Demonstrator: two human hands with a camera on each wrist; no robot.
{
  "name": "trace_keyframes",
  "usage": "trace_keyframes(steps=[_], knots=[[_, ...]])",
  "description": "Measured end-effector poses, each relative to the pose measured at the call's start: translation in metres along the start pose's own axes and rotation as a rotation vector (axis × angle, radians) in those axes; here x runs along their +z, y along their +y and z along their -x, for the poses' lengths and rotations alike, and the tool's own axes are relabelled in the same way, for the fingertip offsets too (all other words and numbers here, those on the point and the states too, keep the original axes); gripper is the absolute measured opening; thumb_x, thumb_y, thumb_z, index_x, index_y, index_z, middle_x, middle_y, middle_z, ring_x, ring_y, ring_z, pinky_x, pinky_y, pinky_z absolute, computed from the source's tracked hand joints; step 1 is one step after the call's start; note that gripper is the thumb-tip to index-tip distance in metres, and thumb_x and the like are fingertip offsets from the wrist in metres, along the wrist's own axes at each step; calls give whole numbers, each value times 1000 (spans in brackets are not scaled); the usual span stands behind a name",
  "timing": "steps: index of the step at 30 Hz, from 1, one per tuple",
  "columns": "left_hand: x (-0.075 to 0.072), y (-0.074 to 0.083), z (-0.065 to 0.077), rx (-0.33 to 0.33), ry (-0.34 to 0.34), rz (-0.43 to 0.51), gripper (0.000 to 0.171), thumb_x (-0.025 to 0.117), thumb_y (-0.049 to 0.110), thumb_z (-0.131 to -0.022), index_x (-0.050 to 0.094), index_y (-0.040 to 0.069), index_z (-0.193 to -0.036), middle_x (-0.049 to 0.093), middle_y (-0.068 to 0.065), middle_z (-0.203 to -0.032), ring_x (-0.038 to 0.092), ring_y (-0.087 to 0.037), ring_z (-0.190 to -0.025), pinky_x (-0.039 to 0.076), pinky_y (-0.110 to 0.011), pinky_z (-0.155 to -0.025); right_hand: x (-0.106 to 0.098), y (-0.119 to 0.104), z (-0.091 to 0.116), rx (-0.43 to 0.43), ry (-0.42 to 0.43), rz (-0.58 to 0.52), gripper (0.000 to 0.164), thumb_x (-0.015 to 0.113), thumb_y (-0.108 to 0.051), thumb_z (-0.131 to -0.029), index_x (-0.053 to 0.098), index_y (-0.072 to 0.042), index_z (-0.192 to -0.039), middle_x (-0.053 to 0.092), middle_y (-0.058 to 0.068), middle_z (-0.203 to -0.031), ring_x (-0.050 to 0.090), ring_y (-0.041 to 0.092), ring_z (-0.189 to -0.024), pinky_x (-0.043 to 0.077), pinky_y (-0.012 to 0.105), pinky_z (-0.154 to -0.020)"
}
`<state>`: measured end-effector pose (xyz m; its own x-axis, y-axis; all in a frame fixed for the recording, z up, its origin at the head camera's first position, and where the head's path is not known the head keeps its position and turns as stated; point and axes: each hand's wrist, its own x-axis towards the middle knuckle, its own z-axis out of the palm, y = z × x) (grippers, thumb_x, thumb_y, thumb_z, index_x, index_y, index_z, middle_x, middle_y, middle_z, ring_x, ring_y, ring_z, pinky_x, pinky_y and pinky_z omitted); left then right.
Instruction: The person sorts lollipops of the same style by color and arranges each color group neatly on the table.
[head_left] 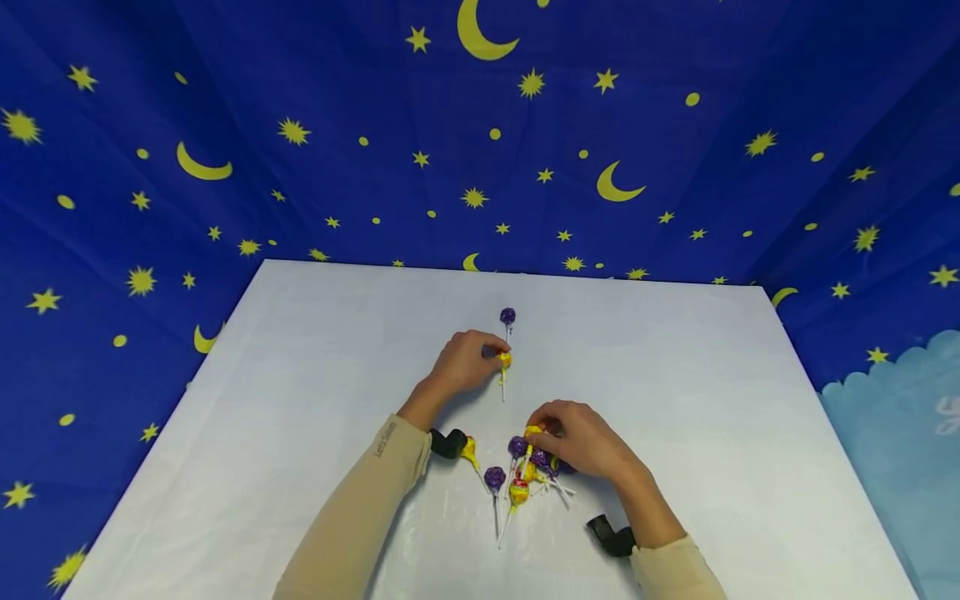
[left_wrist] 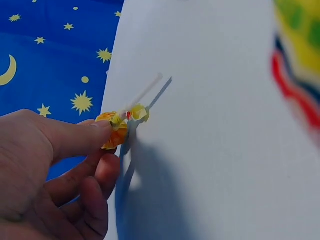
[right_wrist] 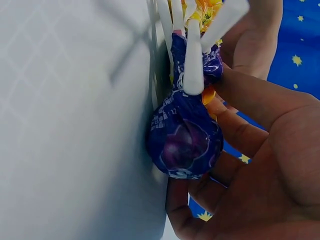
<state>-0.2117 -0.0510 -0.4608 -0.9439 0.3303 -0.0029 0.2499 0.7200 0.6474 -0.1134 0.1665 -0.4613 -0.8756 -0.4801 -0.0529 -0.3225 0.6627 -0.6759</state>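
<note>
My left hand (head_left: 467, 360) pinches a yellow-wrapped lollipop (head_left: 505, 359) by its head, its white stick pointing toward me. In the left wrist view, the thumb and fingers grip the orange-yellow wrapper (left_wrist: 116, 137) just over the white surface. Directly beyond lies a purple lollipop (head_left: 507, 316). My right hand (head_left: 585, 435) holds another yellow lollipop (head_left: 533, 432) between thumb and fingers above a loose pile. Close to that hand in the right wrist view is a purple-wrapped lollipop (right_wrist: 185, 142) with several white sticks; the fingers partly hide the pile.
Around the pile lie a purple lollipop (head_left: 494, 477), a yellow and red one (head_left: 518, 493) and a yellow one (head_left: 468, 450) beside the black left wrist camera (head_left: 448, 444). A white table (head_left: 337, 333) carries everything. Behind it hangs a blue cloth (head_left: 420, 200) with yellow stars and moons.
</note>
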Motion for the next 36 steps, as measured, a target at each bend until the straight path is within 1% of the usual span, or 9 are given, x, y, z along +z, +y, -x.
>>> trace_keyframes(steps=[3, 7, 14, 19, 22, 28, 36], knots=[[1, -2, -2, 10, -9, 3, 20, 70, 19, -89, 74, 18, -109, 68, 3, -110, 58, -18, -111, 42, -37, -96, 0, 0, 0, 3, 4, 1, 16, 71, -31, -88, 71, -18, -97, 59, -13, -85, 56, 4, -76, 47, 31, -71], [1, -2, -2, 28, -4, 13, 20, 70, 19, -89, 74, 19, -109, 68, 3, -110, 58, -18, -110, 42, -37, -95, 0, 0, 0, -1, 7, -3, 15, 71, -30, -89, 70, -18, -97, 59, -13, -85, 55, 5, -75, 47, 31, -69], [0, 0, -3, -2, 10, 2, 19, 71, 21, -89, 74, 22, -107, 68, 5, -105, 59, -16, -106, 44, -38, -91, -1, 0, 0, -13, 8, 0, 15, 71, -30, -89, 70, -18, -97, 59, -13, -84, 55, 5, -73, 47, 30, -68], [3, -1, -6, 10, 12, 0, 19, 70, 21, -89, 73, 22, -108, 68, 5, -103, 60, -15, -102, 44, -37, -90, -2, 1, 0, -8, 7, -6, 16, 71, -30, -89, 70, -17, -98, 59, -12, -84, 56, 5, -74, 47, 30, -68], [4, -2, -6, 13, 13, 1, 19, 69, 20, -90, 73, 21, -108, 68, 4, -102, 60, -16, -102, 44, -38, -90, -2, 0, 0, -5, 1, -18, 16, 70, -30, -89, 70, -17, -99, 60, -11, -85, 56, 5, -74, 47, 30, -69], [4, -2, -3, 27, 10, 19, 23, 68, 20, -91, 71, 20, -114, 68, 2, -103, 60, -18, -103, 43, -40, -91, -1, 0, 1, -6, 0, -29, 16, 71, -29, -89, 70, -16, -98, 60, -11, -85, 56, 6, -75, 47, 30, -69], [0, -2, -2, 4, 6, 49, 31, 69, 24, -90, 68, 22, -121, 68, 0, -108, 58, -20, -108, 43, -41, -93, -1, 2, -1, -1, 4, -26, 17, 71, -30, -89, 70, -17, -99, 60, -11, -85, 56, 5, -75, 47, 31, -69]])
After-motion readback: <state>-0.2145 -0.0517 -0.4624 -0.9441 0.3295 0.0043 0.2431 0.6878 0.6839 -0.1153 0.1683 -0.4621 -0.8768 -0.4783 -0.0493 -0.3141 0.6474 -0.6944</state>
